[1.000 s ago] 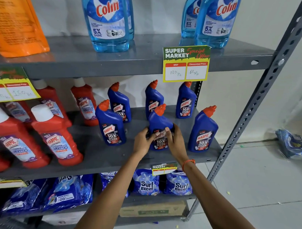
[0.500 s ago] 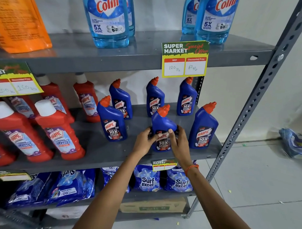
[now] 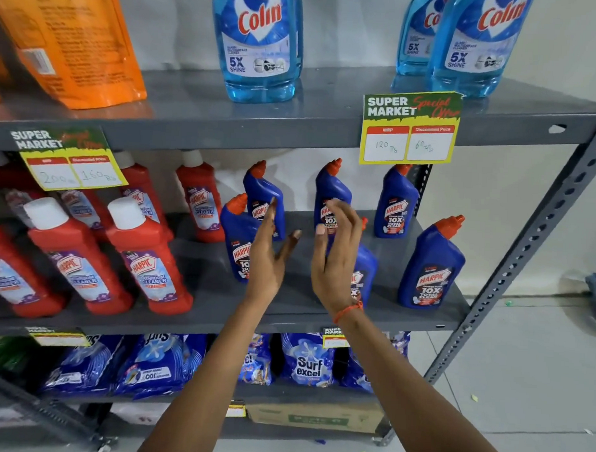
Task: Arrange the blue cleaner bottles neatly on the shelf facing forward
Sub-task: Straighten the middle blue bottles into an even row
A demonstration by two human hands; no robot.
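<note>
Several dark blue Harpic bottles with orange caps stand on the grey middle shelf [image 3: 381, 316]. The front row has a left bottle [image 3: 233, 244], a middle bottle [image 3: 366, 275] mostly hidden behind my right hand, and a right bottle [image 3: 432, 267]. Behind them stand three more: back left [image 3: 269, 194], back middle [image 3: 333, 190], back right [image 3: 395, 204]. My left hand [image 3: 268, 255] and my right hand [image 3: 332, 261] are both raised in front of the bottles, fingers spread, palms facing each other, holding nothing.
Red Harpic bathroom cleaner bottles [image 3: 146, 264] fill the left of the same shelf. Light blue Colin bottles [image 3: 259, 45] and an orange pouch [image 3: 73, 38] sit on the shelf above, with price tags [image 3: 410, 128] hanging from its edge. Surf Excel packs [image 3: 307, 361] lie below. A steel upright [image 3: 532, 247] stands at right.
Both hands have let go of the front middle blue bottle and lifted up and apart. That bottle now stands on the shelf. The camera has moved closer.
</note>
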